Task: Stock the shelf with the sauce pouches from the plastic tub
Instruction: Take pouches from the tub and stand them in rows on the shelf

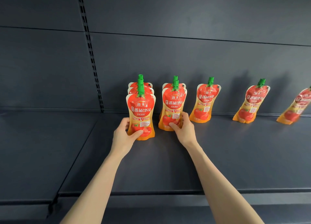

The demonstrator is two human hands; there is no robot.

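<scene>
Looked like a shop. Was fitted with a dark metal shelf (235,156) across the lower frame, backed by flat panels (185,55) and a slotted upright (90,55) at upper left. Carried identical tomato sauce pouches (207,100) faced forward in rows, like retail stock.

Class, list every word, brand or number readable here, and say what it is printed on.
"海天": badge on the nearest red-and-orange plastic sauce pouch with green cap.
"番茄沙司": large white words below it.
"非转基因": small line beneath.
Boxed print and banners: too small to read.
</scene>
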